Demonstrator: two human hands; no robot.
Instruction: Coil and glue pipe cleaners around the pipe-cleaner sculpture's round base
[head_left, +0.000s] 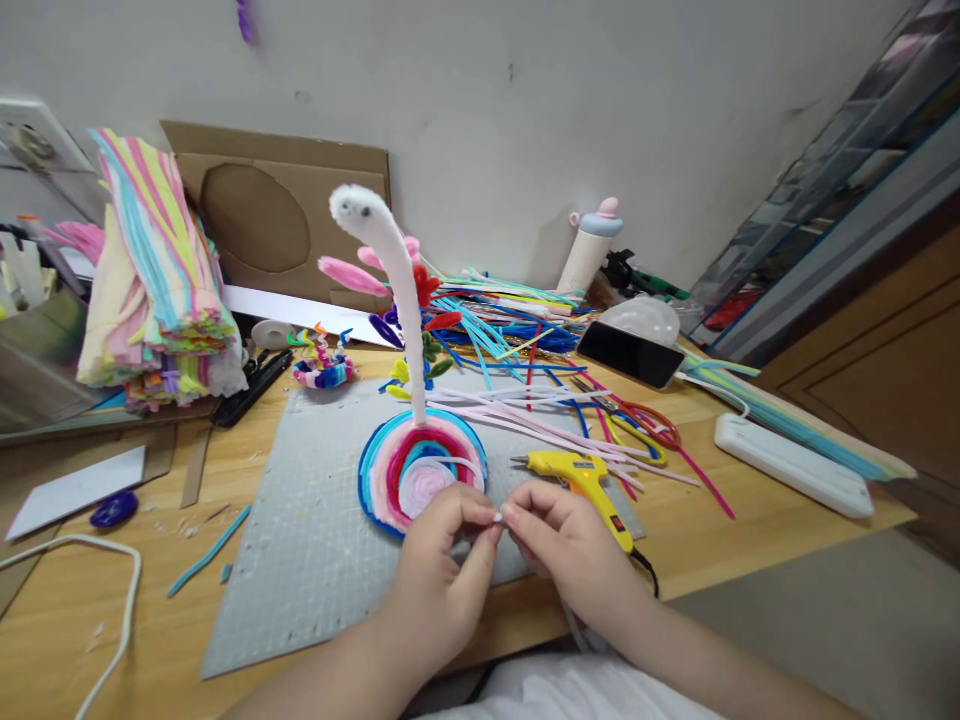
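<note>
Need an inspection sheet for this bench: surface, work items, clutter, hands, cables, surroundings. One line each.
Surface: wooden table, grey mat on it, small scraps at left.
Work items: coiled multicolour disc, white fuzzy stem rising at its far side.
Clutter: loose craft stems, scissors, phone, yellow glue gun beyond right hand.
Hands: left hand and right hand meet at a tiny white piece.
Cables: white cable at left; black cord at glue gun; white lead at phone.
Surroundings: wall, cardboard, bottle behind.
</note>
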